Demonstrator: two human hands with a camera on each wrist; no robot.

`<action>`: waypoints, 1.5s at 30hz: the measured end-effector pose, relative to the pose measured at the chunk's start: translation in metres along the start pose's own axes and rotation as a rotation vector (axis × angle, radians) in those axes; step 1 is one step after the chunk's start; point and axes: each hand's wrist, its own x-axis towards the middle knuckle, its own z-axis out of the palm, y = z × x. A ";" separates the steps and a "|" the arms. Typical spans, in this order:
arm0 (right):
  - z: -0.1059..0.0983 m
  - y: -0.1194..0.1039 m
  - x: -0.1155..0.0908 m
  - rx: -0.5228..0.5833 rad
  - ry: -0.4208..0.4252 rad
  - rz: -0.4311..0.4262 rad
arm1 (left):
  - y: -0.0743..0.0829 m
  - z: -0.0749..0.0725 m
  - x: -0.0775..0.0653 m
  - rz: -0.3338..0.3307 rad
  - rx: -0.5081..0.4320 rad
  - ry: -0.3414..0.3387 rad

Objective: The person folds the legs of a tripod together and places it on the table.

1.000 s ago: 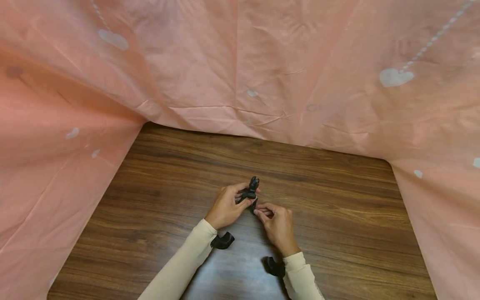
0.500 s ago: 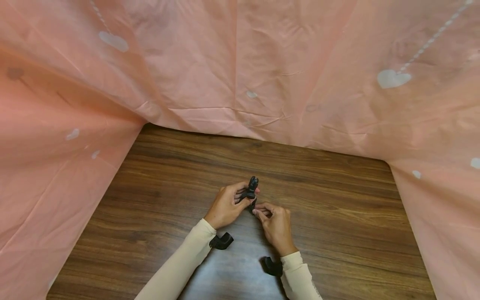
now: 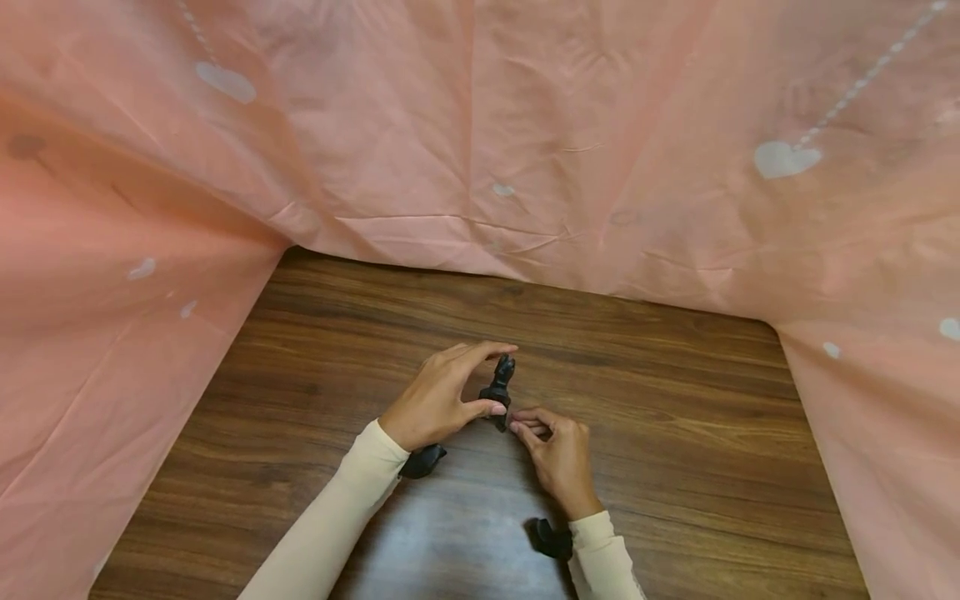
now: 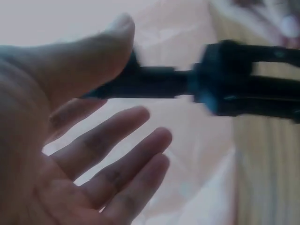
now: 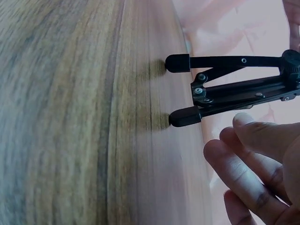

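A small black tripod [image 3: 498,392] stands upright over the wooden table, legs slightly spread. Two of its rubber-tipped feet [image 5: 179,63] show at the tabletop in the right wrist view. My left hand [image 3: 438,396] curves loosely around its upper part, thumb in front and index finger stretched out beyond the top. In the left wrist view the thumb [image 4: 103,51] overlaps the tripod's head, and the other fingers are spread apart. My right hand [image 3: 558,450] is beside the legs; its thumb tip [image 5: 243,119] lies right by one leg, with the fingers loosely bent and nothing between them.
The brown wood-grain table [image 3: 675,417] spreads around both hands. Pink cloth [image 3: 420,125] with pale hearts hangs behind it and at both sides. Black wrist mounts sit at the left cuff [image 3: 423,461] and the right cuff [image 3: 551,537].
My left hand has loosened from the tripod, its fingers spreading and the wrist shifting left. The right hand and the tripod have barely moved.
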 end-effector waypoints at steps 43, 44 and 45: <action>-0.007 -0.004 0.004 -0.138 0.050 -0.122 | 0.000 -0.002 0.001 -0.074 -0.620 0.458; -0.007 -0.004 0.004 -0.137 0.051 -0.124 | 0.001 -0.002 0.001 -0.068 -0.642 0.466; -0.006 -0.005 0.005 -0.133 0.050 -0.128 | 0.001 -0.002 0.001 -0.060 -0.666 0.472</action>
